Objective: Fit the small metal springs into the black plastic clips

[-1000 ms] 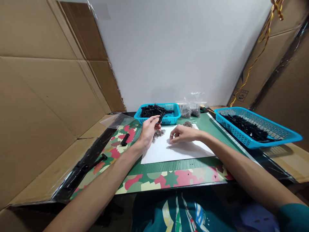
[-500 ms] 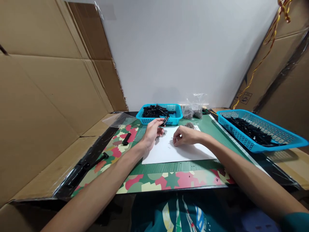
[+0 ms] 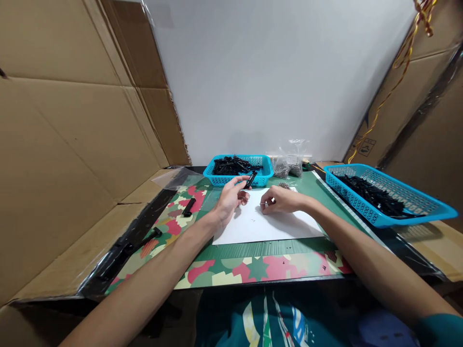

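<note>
My left hand [image 3: 231, 197] grips a slim black plastic part [image 3: 251, 180] between thumb and fingers, tilted up in front of the middle basket. Just to the right, my right hand [image 3: 278, 199] is pinched on a thin metal pin [image 3: 264, 203], low over a white sheet of paper [image 3: 267, 229]. A few tiny metal bits [image 3: 253, 220] lie on the paper between the hands. Behind my right hand is a small heap of metal pieces [image 3: 284, 185], partly hidden by it.
Black parts fill a blue basket [image 3: 238, 182] at the back and another blue basket [image 3: 390, 219] at the right. Clear bags of metal pieces [image 3: 288, 166] stand at the back. Loose black parts [image 3: 188, 207] lie at the left. Cardboard walls [image 3: 65, 120] enclose the table.
My left hand has tilted the black part slightly and shifted it right. My right hand, still pinching the pin, has moved a little. The view has shifted slightly.
</note>
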Demonstrator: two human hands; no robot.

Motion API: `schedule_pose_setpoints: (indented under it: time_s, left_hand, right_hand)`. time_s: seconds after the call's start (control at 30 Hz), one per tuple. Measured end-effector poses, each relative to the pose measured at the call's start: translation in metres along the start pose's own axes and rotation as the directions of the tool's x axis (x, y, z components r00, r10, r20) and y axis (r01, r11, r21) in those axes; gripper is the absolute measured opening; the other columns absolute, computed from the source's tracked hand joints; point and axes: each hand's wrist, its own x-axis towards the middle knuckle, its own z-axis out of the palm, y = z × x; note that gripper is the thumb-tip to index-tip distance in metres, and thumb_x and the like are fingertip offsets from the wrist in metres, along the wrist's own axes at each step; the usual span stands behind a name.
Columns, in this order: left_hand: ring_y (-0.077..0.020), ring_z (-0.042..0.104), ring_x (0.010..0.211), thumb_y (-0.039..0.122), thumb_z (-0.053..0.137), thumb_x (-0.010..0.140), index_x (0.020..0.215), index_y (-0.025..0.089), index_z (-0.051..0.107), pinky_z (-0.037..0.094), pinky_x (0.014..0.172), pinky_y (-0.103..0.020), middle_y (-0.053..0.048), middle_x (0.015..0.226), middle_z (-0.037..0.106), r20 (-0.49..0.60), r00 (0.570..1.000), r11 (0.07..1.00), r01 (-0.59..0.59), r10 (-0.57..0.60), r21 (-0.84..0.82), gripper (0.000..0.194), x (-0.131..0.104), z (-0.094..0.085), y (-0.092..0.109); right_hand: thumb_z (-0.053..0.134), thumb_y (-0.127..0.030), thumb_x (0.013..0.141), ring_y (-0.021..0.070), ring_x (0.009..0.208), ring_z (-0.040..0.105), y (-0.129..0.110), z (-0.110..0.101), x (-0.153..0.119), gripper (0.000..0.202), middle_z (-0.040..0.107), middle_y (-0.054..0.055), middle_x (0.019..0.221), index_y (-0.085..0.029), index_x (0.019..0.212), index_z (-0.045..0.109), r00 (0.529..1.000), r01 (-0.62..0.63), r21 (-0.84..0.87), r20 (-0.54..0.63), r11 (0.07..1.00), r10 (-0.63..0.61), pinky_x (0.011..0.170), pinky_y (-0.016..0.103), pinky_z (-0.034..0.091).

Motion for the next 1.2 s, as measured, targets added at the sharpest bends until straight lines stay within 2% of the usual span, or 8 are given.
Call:
schedule_pose_setpoints:
  time_s: [0.23, 0.33, 0.47, 0.6, 0.73, 0.87, 1.0, 1.2]
  left_hand:
    - [-0.0116, 0.061, 0.066, 0.017, 0.071, 0.091, 0.11, 0.016, 0.074, 0.046, 0.056, -0.022, -0.006, 0.089, 0.071, -0.04, 0.999, 1.0, -0.017, 0.016, -0.02, 0.02, 0.004, -0.001, -0.002]
    - [-0.0118, 0.063, 0.07, 0.017, 0.074, 0.088, 0.104, 0.013, 0.074, 0.049, 0.061, -0.022, -0.006, 0.089, 0.069, -0.016, 1.0, 0.999, -0.024, 0.024, -0.045, 0.016, 0.007, -0.003, -0.003]
    - [-0.0102, 0.061, 0.073, 0.019, 0.079, 0.084, 0.093, 0.012, 0.075, 0.048, 0.066, -0.02, -0.005, 0.09, 0.069, 0.037, 0.998, 0.998, -0.058, 0.058, -0.013, 0.012, 0.007, -0.002, -0.002]
    - [-0.0119, 0.062, 0.076, 0.026, 0.078, 0.086, 0.094, 0.013, 0.074, 0.049, 0.068, -0.022, -0.005, 0.085, 0.068, 0.066, 0.995, 0.997, -0.073, 0.072, 0.012, 0.016, 0.004, 0.0, 0.002]
    - [-0.0116, 0.061, 0.069, 0.037, 0.08, 0.087, 0.088, 0.013, 0.068, 0.046, 0.062, -0.023, -0.002, 0.078, 0.064, 0.147, 0.987, 0.997, -0.076, 0.071, 0.031, 0.027, 0.003, 0.001, 0.001]
    - [-0.0093, 0.057, 0.057, 0.046, 0.084, 0.083, 0.088, 0.013, 0.065, 0.041, 0.053, -0.024, -0.002, 0.079, 0.064, 0.184, 0.979, 0.987, -0.108, 0.084, 0.119, 0.039, 0.006, 0.001, -0.002]
    - [-0.0089, 0.057, 0.058, 0.05, 0.083, 0.082, 0.084, 0.014, 0.064, 0.042, 0.054, -0.024, -0.002, 0.079, 0.064, 0.188, 0.974, 0.97, -0.158, 0.123, 0.183, 0.042, 0.008, 0.001, -0.005]
    - [-0.0082, 0.054, 0.055, 0.056, 0.082, 0.08, 0.083, 0.015, 0.062, 0.038, 0.052, -0.024, 0.0, 0.075, 0.064, 0.248, 0.963, 0.968, -0.159, 0.108, 0.195, 0.046, 0.01, -0.001, -0.009]
  right_hand:
    - [0.067, -0.02, 0.09, 0.0124, 0.064, 0.049, 0.0, 0.005, 0.003, 0.013, 0.066, 0.001, 0.072, -0.014, 0.083, 0.076, 0.999, 0.01, -0.009, 0.047, 1.0, -0.01, 0.062, 0.026, 0.034]
    - [0.065, -0.02, 0.091, 0.0123, 0.066, 0.047, 0.003, 0.005, 0.004, 0.011, 0.063, 0.0, 0.073, -0.014, 0.084, 0.072, 1.0, 0.023, 0.036, 0.016, 0.999, -0.023, 0.062, 0.026, 0.033]
    - [0.064, -0.032, 0.097, 0.0114, 0.069, 0.043, 0.002, 0.002, 0.003, 0.021, 0.056, -0.002, 0.075, -0.015, 0.085, 0.066, 0.983, 0.14, 0.242, -0.152, 0.96, -0.105, 0.064, 0.026, 0.033]
    - [0.068, -0.048, 0.096, 0.0106, 0.063, 0.037, -0.002, 0.001, 0.004, 0.033, 0.048, -0.004, 0.071, -0.017, 0.086, 0.063, 0.927, 0.185, 0.434, -0.375, 0.882, -0.01, 0.058, 0.026, 0.031]
    - [0.073, -0.055, 0.091, 0.0103, 0.06, 0.036, -0.003, 0.002, 0.006, 0.04, 0.046, -0.004, 0.068, -0.017, 0.088, 0.066, 0.87, 0.224, 0.471, -0.491, 0.853, 0.043, 0.053, 0.026, 0.028]
    - [0.074, -0.059, 0.09, 0.0097, 0.061, 0.036, -0.006, 0.003, 0.005, 0.044, 0.048, -0.003, 0.07, -0.016, 0.085, 0.065, 0.878, 0.23, 0.492, -0.476, 0.84, 0.039, 0.053, 0.026, 0.028]
    - [0.074, -0.059, 0.091, 0.0098, 0.061, 0.035, -0.009, 0.004, 0.004, 0.044, 0.047, -0.003, 0.069, -0.016, 0.085, 0.067, 0.908, 0.192, 0.502, -0.417, 0.843, 0.041, 0.054, 0.026, 0.028]
    - [0.074, -0.057, 0.091, 0.0105, 0.063, 0.036, -0.008, 0.006, 0.005, 0.042, 0.051, -0.003, 0.069, -0.016, 0.086, 0.069, 0.909, 0.177, 0.471, -0.415, 0.864, 0.039, 0.056, 0.026, 0.028]
